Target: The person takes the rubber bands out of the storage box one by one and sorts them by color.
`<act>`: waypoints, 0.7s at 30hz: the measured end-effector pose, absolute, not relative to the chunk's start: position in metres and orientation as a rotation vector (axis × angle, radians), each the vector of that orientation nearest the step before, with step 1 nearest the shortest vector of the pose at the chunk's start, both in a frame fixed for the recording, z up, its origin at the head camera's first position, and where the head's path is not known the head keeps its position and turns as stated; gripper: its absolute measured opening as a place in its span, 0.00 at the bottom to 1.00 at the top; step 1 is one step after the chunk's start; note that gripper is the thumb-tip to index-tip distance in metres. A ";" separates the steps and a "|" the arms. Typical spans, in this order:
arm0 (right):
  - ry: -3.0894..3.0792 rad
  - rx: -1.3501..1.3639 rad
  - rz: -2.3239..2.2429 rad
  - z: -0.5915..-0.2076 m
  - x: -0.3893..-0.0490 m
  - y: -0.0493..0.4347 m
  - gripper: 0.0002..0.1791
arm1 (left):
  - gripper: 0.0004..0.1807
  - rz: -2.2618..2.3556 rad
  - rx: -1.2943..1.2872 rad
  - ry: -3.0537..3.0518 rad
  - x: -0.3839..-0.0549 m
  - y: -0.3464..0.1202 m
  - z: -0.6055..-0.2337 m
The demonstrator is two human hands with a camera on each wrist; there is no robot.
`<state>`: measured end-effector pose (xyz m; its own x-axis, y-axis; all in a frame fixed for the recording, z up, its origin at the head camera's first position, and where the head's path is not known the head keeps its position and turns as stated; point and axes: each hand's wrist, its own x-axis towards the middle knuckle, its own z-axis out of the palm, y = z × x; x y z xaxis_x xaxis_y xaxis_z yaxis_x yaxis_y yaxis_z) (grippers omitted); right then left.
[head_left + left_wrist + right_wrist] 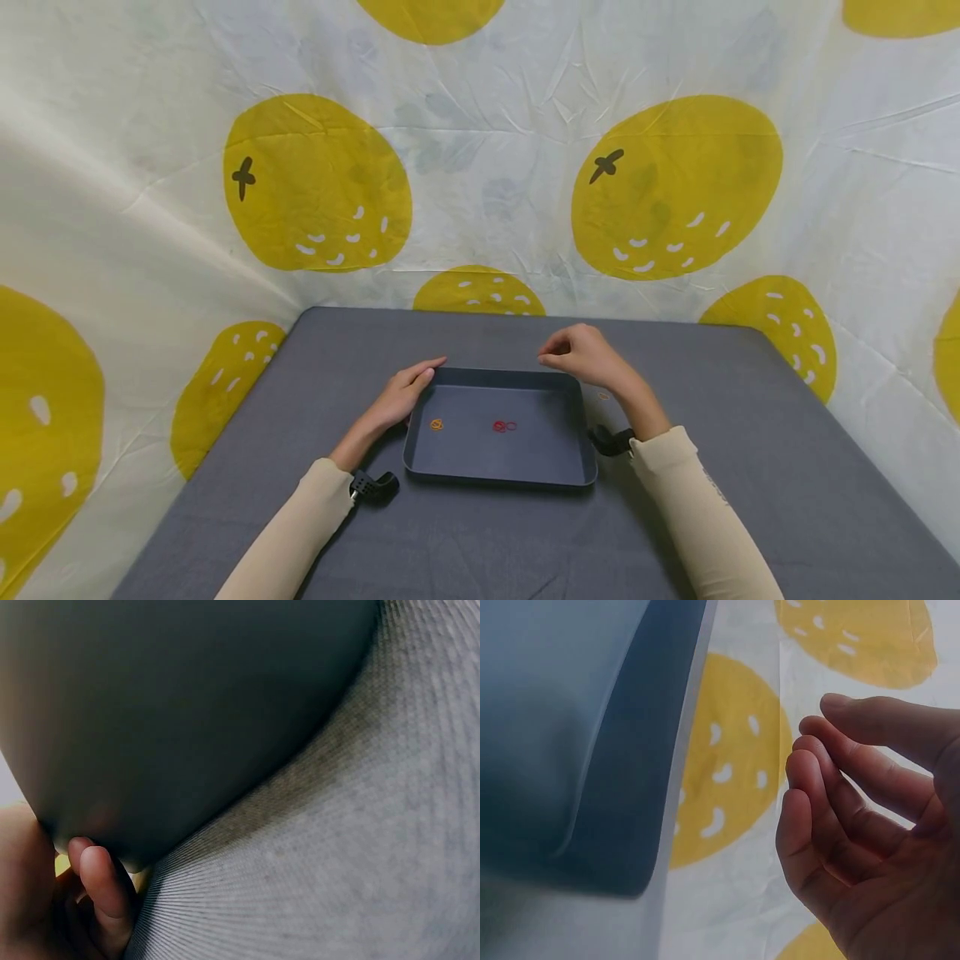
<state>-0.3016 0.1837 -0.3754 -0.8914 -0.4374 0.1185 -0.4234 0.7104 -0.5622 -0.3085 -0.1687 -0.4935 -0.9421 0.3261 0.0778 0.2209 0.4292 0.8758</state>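
A dark grey rectangular tray [502, 475] rests on the cloth. Inside it, a small cluster of orange-yellow rubber bands [437, 425] lies at the left, and red rubber bands [501, 427] lie near the middle. My left hand [397, 398] holds the tray's far left corner, thumb at the rim; in the left wrist view its fingertips [103, 881] touch the tray's side. Raised over the far right corner is my right hand [588, 354]. Its fingers bend loosely towards the thumb, with nothing visible between them in the right wrist view.
One yellowish rubber band [603, 397] lies on the grey tablecloth [780, 450], just outside the tray's right wall by the right wrist. A white curtain [487, 200] with large yellow fruit prints hangs behind the table and along its sides.
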 end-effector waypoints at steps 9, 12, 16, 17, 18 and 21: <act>2.801 -0.807 -0.958 -0.377 -0.309 0.157 0.10 | 0.25 1.539 0.468 2.578 -0.308 -0.168 -0.494; 2.777 -0.860 -0.987 -0.381 -0.312 0.148 0.10 | 0.25 1.536 0.479 2.575 -0.309 -0.168 -0.494; 2.732 -0.924 -1.023 -0.388 -0.315 0.135 0.10 | 0.25 1.534 0.492 2.589 -0.309 -0.169 -0.494; 2.722 -0.934 -1.024 -0.389 -0.316 0.132 0.10 | 0.25 1.536 0.497 2.592 -0.309 -0.169 -0.494; 2.715 -0.941 -1.022 -0.389 -0.316 0.128 0.10 | 0.25 1.536 0.501 2.599 -0.309 -0.168 -0.493; 2.686 -0.960 -1.007 -0.390 -0.315 0.117 0.10 | 0.24 1.546 0.498 2.613 -0.309 -0.168 -0.493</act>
